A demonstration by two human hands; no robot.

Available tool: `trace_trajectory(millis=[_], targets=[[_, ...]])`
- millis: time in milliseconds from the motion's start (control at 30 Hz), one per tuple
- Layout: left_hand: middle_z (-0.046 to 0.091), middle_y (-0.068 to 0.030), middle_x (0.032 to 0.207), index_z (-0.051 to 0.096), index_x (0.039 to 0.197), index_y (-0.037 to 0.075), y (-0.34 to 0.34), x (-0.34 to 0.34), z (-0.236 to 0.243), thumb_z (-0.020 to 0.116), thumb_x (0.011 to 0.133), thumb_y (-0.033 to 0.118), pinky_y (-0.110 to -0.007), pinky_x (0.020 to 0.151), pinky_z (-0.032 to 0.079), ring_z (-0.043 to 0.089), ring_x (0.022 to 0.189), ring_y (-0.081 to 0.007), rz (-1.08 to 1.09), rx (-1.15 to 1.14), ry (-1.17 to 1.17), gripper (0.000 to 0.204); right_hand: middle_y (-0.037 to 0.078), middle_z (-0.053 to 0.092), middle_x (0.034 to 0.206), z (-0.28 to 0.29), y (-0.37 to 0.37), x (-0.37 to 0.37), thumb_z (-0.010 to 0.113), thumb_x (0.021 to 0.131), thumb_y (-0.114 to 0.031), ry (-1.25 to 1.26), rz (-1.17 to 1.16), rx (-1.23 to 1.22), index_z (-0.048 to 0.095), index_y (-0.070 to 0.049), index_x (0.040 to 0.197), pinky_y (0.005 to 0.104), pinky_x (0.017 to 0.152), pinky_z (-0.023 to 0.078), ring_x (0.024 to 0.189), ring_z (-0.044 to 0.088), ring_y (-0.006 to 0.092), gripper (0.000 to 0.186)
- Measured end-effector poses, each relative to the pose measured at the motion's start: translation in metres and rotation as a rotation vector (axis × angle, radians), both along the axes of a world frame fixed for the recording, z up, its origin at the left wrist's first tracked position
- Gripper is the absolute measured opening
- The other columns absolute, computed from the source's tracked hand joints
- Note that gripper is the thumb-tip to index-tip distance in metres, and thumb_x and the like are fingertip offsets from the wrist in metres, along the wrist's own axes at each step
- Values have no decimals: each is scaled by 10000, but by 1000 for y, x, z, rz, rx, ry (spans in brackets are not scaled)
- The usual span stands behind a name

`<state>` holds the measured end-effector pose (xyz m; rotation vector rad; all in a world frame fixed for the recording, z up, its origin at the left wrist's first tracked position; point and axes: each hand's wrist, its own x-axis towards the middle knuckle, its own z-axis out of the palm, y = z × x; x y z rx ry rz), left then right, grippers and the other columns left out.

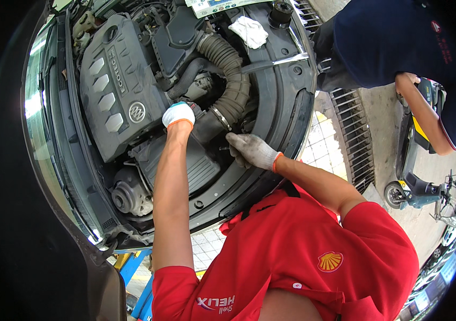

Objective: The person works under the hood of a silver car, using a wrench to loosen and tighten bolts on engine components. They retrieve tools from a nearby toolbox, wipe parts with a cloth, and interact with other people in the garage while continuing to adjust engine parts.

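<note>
Both my hands wear pale knit gloves with orange cuffs, over an open car engine bay. My left hand (178,115) is closed between the grey engine cover (123,85) and the air intake, beside a small connector (197,111); its fingers are mostly hidden. A ribbed intake hose (234,80) curves down to a metal hose clamp (221,119) on the air duct. Just below that clamp, my right hand (254,151) has its fingers curled, the glove stained grey. A small dark piece shows at its fingertips, too small to name. The ribbed air filter box (185,163) lies below my left hand.
A white cloth (248,32), a dark round cap (281,14) and a long tool with a shiny end (290,59) rest on the front panel. Another person in a navy shirt (383,43) stands at the right, near a scooter (418,176). A floor grate (353,134) runs alongside the car.
</note>
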<state>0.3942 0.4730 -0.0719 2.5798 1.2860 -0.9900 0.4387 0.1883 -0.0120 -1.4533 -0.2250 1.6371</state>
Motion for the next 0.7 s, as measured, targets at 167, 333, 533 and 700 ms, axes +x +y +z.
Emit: trace_trajectory(millis=[167,333,533,700], targets=[[779,-169,1259,809,1211,137,2,-8,11,642,998,310,-477,959,613,747,1176,-370,-35,-26,-24,321,67,590,635,10,2,-16,409,1127,-564,-111,10,39,658,-24,1022,338,650,539,630,638,199,603],[790,-174,1119,756,1210,113,-14,-39,64,641,1016,438,-497,910,598,752,1060,-377,-126,82,-348,395,92,635,1240,-38,-8,-34,633,955,-265,-1323,340,519,662,-96,1250,413,749,611,923,741,288,342],[778,-172,1146,770,1165,49,-96,-114,112,770,930,147,-433,962,580,743,1066,-355,-234,-56,-902,254,115,717,1043,-13,25,-7,591,1032,-382,-1264,834,568,677,-141,1251,478,692,589,929,750,333,337],[681,-140,1335,724,1280,110,-164,-153,87,853,837,254,-526,1195,392,537,1402,-390,-440,-5,-792,483,130,767,969,-18,39,17,530,1079,-491,-1173,837,652,667,-165,1175,510,814,573,984,747,365,366]])
